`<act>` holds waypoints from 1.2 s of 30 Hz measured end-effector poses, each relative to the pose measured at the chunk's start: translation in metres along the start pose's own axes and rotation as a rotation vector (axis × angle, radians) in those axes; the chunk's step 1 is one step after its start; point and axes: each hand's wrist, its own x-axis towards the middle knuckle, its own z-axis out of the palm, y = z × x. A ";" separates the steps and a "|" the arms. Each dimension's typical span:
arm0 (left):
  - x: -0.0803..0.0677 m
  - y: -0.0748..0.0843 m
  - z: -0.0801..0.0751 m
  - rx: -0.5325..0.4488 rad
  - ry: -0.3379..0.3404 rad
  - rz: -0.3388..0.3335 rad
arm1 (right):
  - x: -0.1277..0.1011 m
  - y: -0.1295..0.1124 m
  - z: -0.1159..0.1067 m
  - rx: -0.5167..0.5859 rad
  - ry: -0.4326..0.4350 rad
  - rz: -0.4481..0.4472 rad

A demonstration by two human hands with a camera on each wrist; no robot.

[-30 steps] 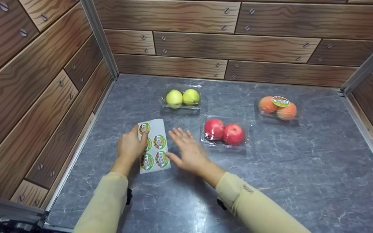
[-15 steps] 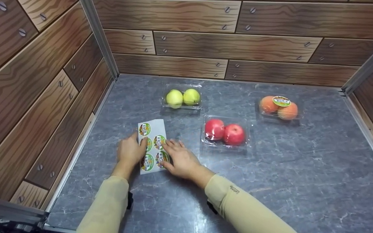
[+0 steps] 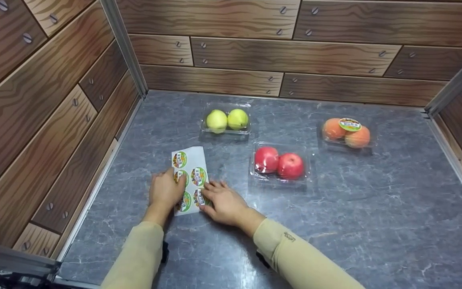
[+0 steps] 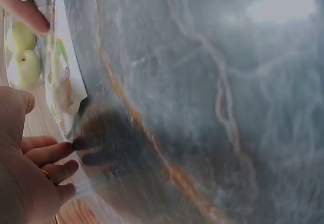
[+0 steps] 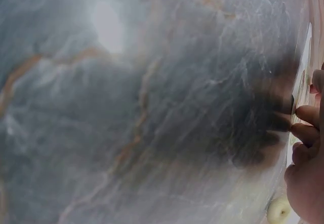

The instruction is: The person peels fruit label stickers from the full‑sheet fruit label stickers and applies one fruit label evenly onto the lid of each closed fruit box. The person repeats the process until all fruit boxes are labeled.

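A white sticker sheet (image 3: 191, 162) with several round green and orange stickers lies on the grey marble tabletop (image 3: 335, 208). My left hand (image 3: 166, 192) rests flat on the sheet's left side and holds it down. My right hand (image 3: 215, 197) is at the sheet's lower right corner, with curled fingertips and thumb on the lower right sticker (image 3: 199, 196). In the left wrist view the sheet (image 4: 63, 72) runs along the left edge, with my left fingers (image 4: 48, 155) beside it. The right wrist view shows curled fingers (image 5: 306, 127) at the sheet's edge.
Three clear trays of fruit stand behind the sheet: green apples (image 3: 227, 119), red apples (image 3: 279, 164), and orange fruit (image 3: 345, 132) with a round sticker on its lid. Wood-pattern walls (image 3: 54, 120) close in the left, back and right sides.
My right hand has drawn back from beside the red apples to the sheet's lower right corner and settled on a sticker. My left hand slid slightly down the sheet.
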 end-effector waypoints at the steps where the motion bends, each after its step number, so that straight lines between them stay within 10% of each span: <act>1: 0.000 0.000 0.001 -0.002 0.005 -0.002 | 0.000 0.000 0.000 -0.003 -0.002 -0.003; 36: -0.007 0.009 0.011 -0.169 0.081 -0.045 | -0.007 0.003 0.000 0.066 -0.003 -0.006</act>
